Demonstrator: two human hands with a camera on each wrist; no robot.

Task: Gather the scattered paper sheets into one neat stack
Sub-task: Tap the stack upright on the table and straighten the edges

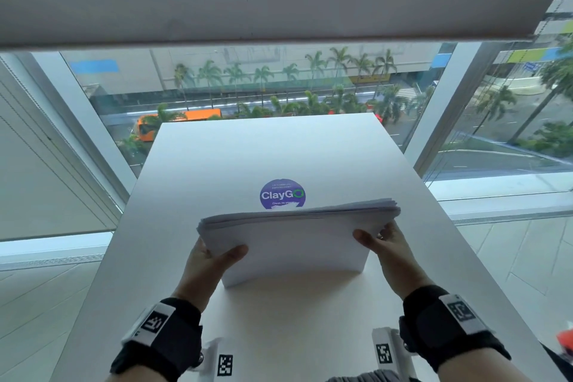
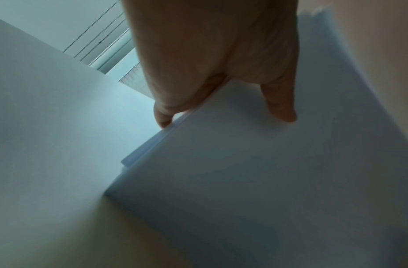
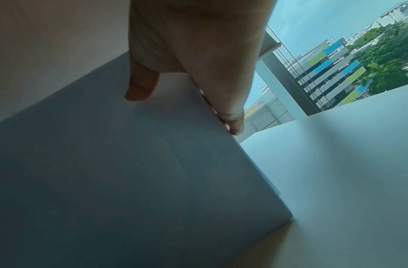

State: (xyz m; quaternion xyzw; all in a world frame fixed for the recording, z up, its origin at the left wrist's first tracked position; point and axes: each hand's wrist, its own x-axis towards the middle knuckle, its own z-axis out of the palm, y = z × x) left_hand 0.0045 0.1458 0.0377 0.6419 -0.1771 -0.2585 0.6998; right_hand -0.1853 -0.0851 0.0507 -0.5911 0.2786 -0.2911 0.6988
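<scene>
**Head camera: sheets stood on edge between two hands**

Head camera view, left to right: my left hand (image 1: 214, 257) grips the left side of the paper stack (image 1: 297, 245), thumb across the near face and the other fingers hidden behind it. The stack stands on its lower edge on the white table (image 1: 217, 164), leaning slightly, its top edge just in front of a purple ClayGO sticker (image 1: 282, 194). My right hand (image 1: 384, 245) grips the right side the same way, thumb on the near face.

From the left wrist, the sheet edges near my left fingertips (image 2: 163, 121) look stepped, not yet flush. From the right wrist, the edge under my right fingertips (image 3: 235, 127) looks tighter.

I judge the bundle light but floppy: the face bows between my hands, so it wants holding at both side edges, fairly high, with a loose enough pinch that sheets can drop and square against the tabletop. Plain paper on a smooth table is slippery; the bottom edge could skate forward, or sheets could fan out if I relax one side.
</scene>
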